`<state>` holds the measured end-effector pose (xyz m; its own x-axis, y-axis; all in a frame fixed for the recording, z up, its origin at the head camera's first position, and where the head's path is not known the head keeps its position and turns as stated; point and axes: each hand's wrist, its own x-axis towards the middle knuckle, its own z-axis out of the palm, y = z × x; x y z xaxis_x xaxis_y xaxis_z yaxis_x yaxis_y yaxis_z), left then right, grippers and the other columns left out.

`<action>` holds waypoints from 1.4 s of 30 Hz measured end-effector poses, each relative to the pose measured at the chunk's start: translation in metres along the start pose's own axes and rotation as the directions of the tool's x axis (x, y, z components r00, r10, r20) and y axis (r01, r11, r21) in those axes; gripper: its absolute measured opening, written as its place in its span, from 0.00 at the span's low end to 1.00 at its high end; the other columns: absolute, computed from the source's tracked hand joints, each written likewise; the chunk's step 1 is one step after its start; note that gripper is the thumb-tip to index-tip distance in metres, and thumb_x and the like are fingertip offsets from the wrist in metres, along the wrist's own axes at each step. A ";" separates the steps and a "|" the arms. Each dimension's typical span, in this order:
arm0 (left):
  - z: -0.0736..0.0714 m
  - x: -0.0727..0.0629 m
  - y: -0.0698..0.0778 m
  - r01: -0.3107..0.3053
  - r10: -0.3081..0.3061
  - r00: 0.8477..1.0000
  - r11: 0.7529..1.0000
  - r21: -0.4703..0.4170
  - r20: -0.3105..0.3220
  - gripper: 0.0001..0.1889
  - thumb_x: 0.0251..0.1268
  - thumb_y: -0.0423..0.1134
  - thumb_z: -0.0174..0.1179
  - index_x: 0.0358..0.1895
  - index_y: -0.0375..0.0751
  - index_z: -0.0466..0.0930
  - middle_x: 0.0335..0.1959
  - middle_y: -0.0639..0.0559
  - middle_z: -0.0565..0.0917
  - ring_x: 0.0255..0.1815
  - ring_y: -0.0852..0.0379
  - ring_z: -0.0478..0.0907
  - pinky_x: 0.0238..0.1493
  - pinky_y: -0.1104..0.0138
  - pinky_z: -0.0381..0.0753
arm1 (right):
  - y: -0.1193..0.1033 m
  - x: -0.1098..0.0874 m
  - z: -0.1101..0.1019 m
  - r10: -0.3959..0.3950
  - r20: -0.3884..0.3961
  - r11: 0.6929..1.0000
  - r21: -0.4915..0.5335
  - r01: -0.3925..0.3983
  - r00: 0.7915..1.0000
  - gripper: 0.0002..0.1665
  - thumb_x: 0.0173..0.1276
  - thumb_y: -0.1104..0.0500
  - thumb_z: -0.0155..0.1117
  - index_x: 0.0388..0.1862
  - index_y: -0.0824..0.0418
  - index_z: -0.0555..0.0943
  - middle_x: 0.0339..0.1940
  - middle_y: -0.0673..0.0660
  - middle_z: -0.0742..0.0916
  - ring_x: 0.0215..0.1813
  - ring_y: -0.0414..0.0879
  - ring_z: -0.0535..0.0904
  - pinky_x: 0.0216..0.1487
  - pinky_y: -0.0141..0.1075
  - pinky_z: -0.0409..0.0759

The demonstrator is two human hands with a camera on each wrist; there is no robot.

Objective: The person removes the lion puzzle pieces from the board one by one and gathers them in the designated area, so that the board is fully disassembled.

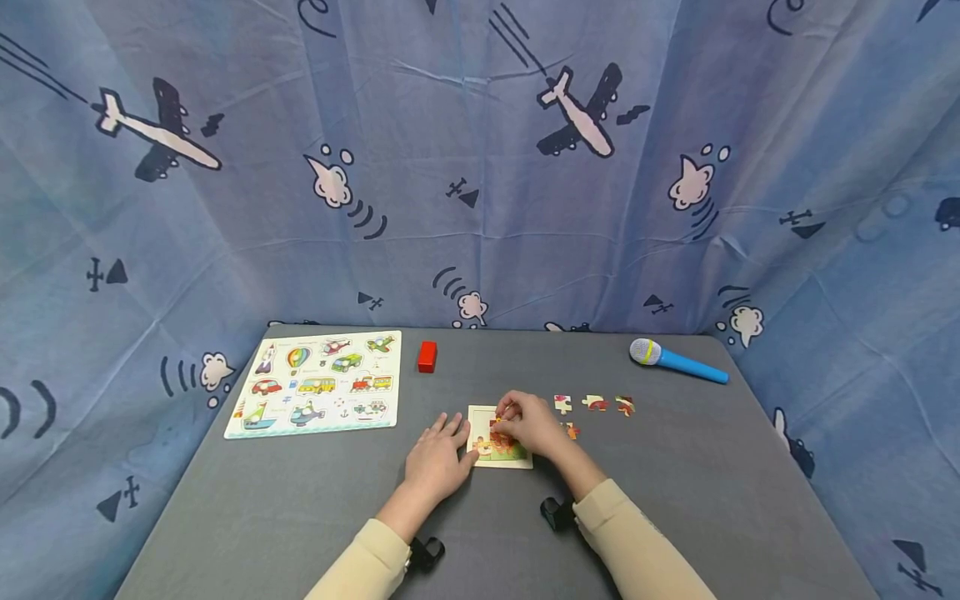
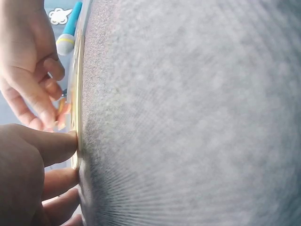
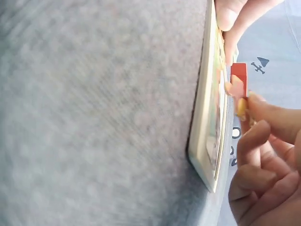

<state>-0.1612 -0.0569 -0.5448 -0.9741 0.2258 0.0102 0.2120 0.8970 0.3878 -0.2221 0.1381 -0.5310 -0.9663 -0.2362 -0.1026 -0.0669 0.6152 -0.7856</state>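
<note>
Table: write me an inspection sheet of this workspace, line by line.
Surface: grey table; no spill seen.
Job's things: tray, picture pieces in its lower part, upper right hidden by a hand; four loose pieces right of it, three in a row and one nearer, partly hidden.
Clutter: board with vehicle pictures at left; red block beside it; mic at far right.
Left hand: fingers spread, thumb touching the tray's edge.
Right hand: pinches a held piece over the tray; whether it touches the tray can't be told.
Cables: nothing seen.
Surroundings: blue curtain with planes and clouds, behind the table.
</note>
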 end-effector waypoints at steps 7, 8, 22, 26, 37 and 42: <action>0.000 0.000 0.000 -0.002 0.002 1.000 1.000 0.001 0.007 0.29 0.70 0.54 0.62 0.69 0.44 0.77 0.74 0.48 0.72 0.79 0.44 0.62 0.75 0.47 0.67 | 0.001 -0.005 -0.015 -0.044 -0.082 0.994 0.094 0.051 0.996 0.09 0.64 0.58 0.75 0.40 0.58 0.84 0.30 0.50 0.88 0.30 0.42 0.80 0.29 0.32 0.78; -0.001 0.000 0.000 -0.003 0.003 1.000 1.000 0.000 0.008 0.29 0.70 0.54 0.62 0.69 0.44 0.77 0.74 0.48 0.72 0.79 0.44 0.62 0.75 0.47 0.67 | 0.002 -0.007 -0.019 -0.054 -0.092 0.994 0.092 0.062 0.994 0.10 0.64 0.57 0.75 0.40 0.59 0.84 0.30 0.50 0.89 0.29 0.41 0.80 0.29 0.32 0.77; -0.001 0.000 -0.002 -0.012 0.012 1.000 1.000 -0.006 0.012 0.30 0.70 0.54 0.62 0.70 0.45 0.76 0.74 0.48 0.71 0.79 0.44 0.61 0.75 0.48 0.66 | 0.038 -0.036 -0.083 -0.032 -0.164 0.999 0.032 0.038 0.986 0.13 0.67 0.57 0.73 0.46 0.63 0.84 0.32 0.54 0.89 0.29 0.46 0.81 0.26 0.33 0.78; -0.001 0.000 -0.002 -0.009 0.009 1.000 1.000 -0.010 0.012 0.30 0.69 0.54 0.62 0.70 0.45 0.76 0.74 0.48 0.71 0.79 0.44 0.61 0.75 0.48 0.66 | 0.054 -0.041 -0.097 -0.011 -0.176 1.000 -0.001 0.011 0.984 0.15 0.67 0.56 0.72 0.46 0.64 0.84 0.32 0.55 0.89 0.32 0.48 0.82 0.27 0.32 0.77; -0.001 0.000 -0.003 -0.008 0.008 1.000 1.000 -0.008 0.012 0.30 0.70 0.54 0.62 0.70 0.45 0.76 0.75 0.49 0.71 0.79 0.45 0.61 0.76 0.48 0.66 | 0.089 -0.048 -0.117 0.019 -0.123 0.997 -0.068 -0.028 0.992 0.13 0.69 0.59 0.70 0.47 0.66 0.84 0.35 0.56 0.90 0.35 0.44 0.83 0.33 0.34 0.77; 0.000 -0.001 -0.003 -0.010 0.010 1.000 1.000 -0.009 0.005 0.29 0.70 0.54 0.62 0.70 0.45 0.76 0.74 0.49 0.71 0.79 0.45 0.62 0.75 0.48 0.66 | 0.097 -0.045 -0.117 0.036 -0.128 0.984 -0.170 -0.057 0.991 0.13 0.67 0.57 0.72 0.46 0.64 0.85 0.31 0.51 0.90 0.33 0.41 0.81 0.36 0.35 0.76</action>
<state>-0.1612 -0.0595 -0.5461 -0.9715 0.2370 0.0094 0.2213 0.8913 0.3958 -0.2139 0.2964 -0.5316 -0.9919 -0.1157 -0.0514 -0.0528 0.7469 -0.6628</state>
